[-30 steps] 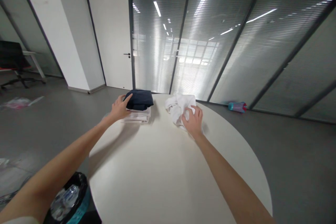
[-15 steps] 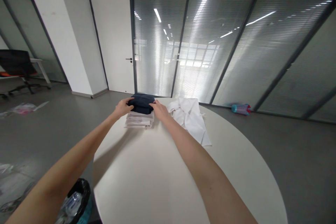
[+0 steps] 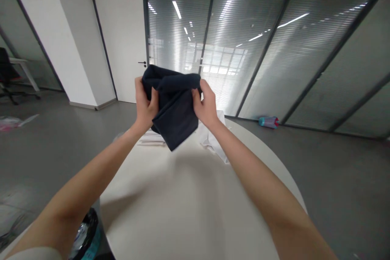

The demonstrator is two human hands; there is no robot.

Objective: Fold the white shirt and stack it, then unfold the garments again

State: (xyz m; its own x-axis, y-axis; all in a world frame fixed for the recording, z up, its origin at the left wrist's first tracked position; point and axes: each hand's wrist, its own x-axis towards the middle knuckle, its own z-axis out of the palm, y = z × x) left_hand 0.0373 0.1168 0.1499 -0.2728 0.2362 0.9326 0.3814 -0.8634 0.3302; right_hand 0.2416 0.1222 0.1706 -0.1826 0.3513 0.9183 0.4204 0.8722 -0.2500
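A dark navy folded cloth [image 3: 175, 105], perhaps a garment, hangs in the air above the far part of the white round table [image 3: 170, 203]. My left hand [image 3: 145, 103] grips its left side, thumb in front and fingers behind. On the opposite side my right hand [image 3: 205, 103] pinches the cloth's right edge. One corner of the cloth droops toward the table. Below and to the left lies a stack of folded white cloths [image 3: 151, 138], partly covered from view by the navy cloth and my left arm. A crumpled white cloth [image 3: 213, 142] lies right of it, partly behind my right arm.
A bin with a black liner [image 3: 91, 227] stands on the floor by the table's left edge. A blue and red bundle [image 3: 268, 122] lies near the glass wall. An office chair [image 3: 7, 75] and a plastic bag [image 3: 12, 123] are at the far left.
Both hands have lifted the navy cloth off the white stack and brought it up and closer. Its fold has loosened and a corner now hangs down. The view has shifted slightly.
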